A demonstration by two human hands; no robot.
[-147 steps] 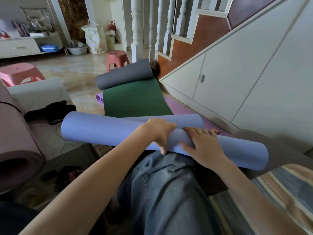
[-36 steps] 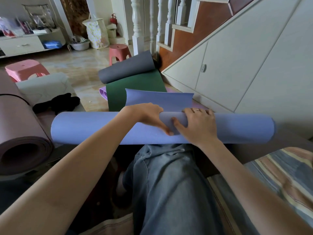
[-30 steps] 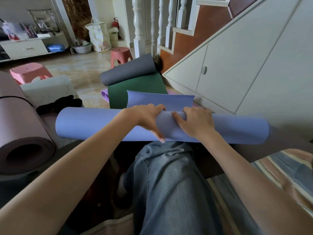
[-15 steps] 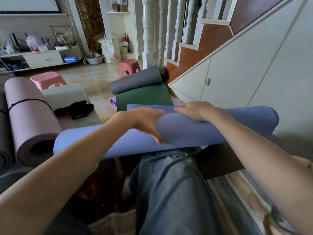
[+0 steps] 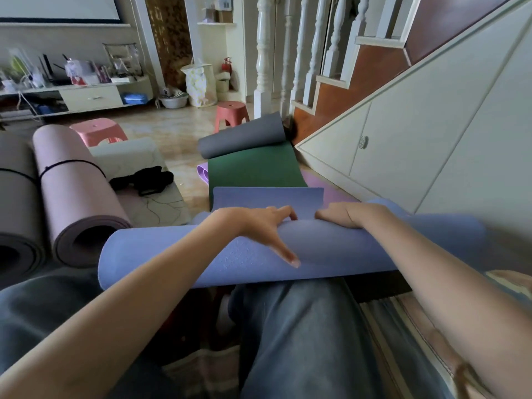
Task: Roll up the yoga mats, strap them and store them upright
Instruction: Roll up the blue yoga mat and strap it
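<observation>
Roll of blue mat (image 5: 331, 254) lifted higher onto lap since earlier; left hand (image 5: 259, 226) thumb splayed, fingers curled over top; right hand (image 5: 348, 216) fingers curled over far edge; loose flap remains.

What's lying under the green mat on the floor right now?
A purple mat pokes out on both sides of the green mat, with a curled end at its left. Its middle is covered, so anything else underneath is hidden.

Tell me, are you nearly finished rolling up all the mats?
Not yet. Done: a pink mat is rolled with a black strap round it. In hand: the left hand and right hand grip the blue mat, mostly rolled, a short flap loose. Left: the green mat and purple mat lie flat, and no mat stands upright.
</observation>
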